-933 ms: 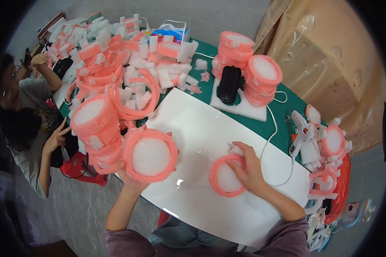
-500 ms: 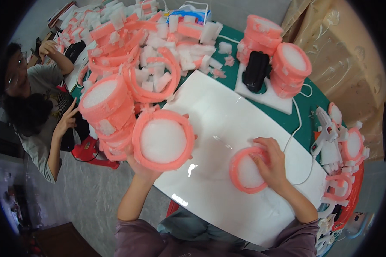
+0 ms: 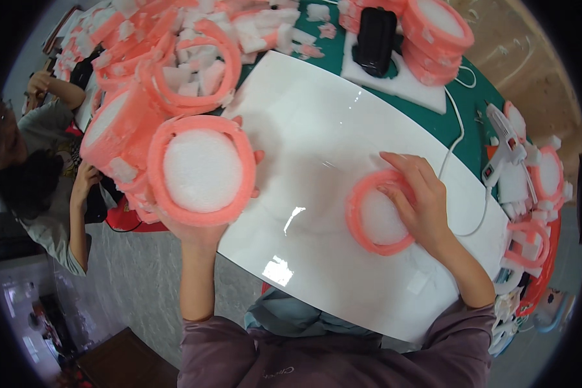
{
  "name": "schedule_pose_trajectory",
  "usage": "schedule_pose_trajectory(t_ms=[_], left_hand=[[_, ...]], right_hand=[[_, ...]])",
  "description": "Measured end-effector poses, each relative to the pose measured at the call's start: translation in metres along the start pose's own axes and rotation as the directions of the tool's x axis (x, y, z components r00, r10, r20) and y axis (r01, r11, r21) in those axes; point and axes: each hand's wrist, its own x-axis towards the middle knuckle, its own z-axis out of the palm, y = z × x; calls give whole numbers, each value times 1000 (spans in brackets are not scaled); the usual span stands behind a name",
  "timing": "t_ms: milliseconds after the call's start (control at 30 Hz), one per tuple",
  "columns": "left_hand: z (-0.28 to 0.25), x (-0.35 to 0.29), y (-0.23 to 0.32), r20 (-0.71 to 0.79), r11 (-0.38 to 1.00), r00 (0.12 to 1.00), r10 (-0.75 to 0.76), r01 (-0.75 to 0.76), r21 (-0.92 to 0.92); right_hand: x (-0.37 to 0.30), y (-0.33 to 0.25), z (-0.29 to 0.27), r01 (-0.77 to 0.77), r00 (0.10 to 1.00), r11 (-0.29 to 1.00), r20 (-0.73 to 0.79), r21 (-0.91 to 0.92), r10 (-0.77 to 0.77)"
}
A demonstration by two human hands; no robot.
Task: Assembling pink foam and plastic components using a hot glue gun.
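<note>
Compared with the earlier frame, the left-hand pink-rimmed disc (image 3: 204, 171) shows larger and farther from the right-hand pink-rimmed disc (image 3: 376, 218). The left hand (image 3: 197, 235) grasps its disc from beneath, just beside the stacked pink rings (image 3: 113, 132) on its left. The right hand (image 3: 425, 202) grips its disc's rim, thumb inside, over the white board (image 3: 317, 265). Assessment: the two discs remain separate, each under one hand's control.

Pink ring (image 3: 156, 171), white disc (image 3: 204, 171)
</note>
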Motion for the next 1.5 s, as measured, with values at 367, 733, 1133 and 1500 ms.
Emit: schedule_pose_trajectory(t_ms=[367, 733, 1133, 1500], left_hand=[[-11, 9, -1, 463, 994, 884, -67, 101, -49], [-22, 0, 7, 298, 989, 953, -48, 87, -118], [-22, -8, 8, 62, 968, 998, -2, -13, 249], [-27, -7, 10, 17, 998, 1000, 23, -24, 64]], right_hand=[[-2, 6, -6, 17, 999, 998, 33, 53, -19], [-1, 1, -6, -15, 999, 998, 50, 68, 12], [-2, 3, -7, -39, 997, 999, 71, 16, 38], [1, 4, -7, -59, 996, 998, 66, 1, 59]])
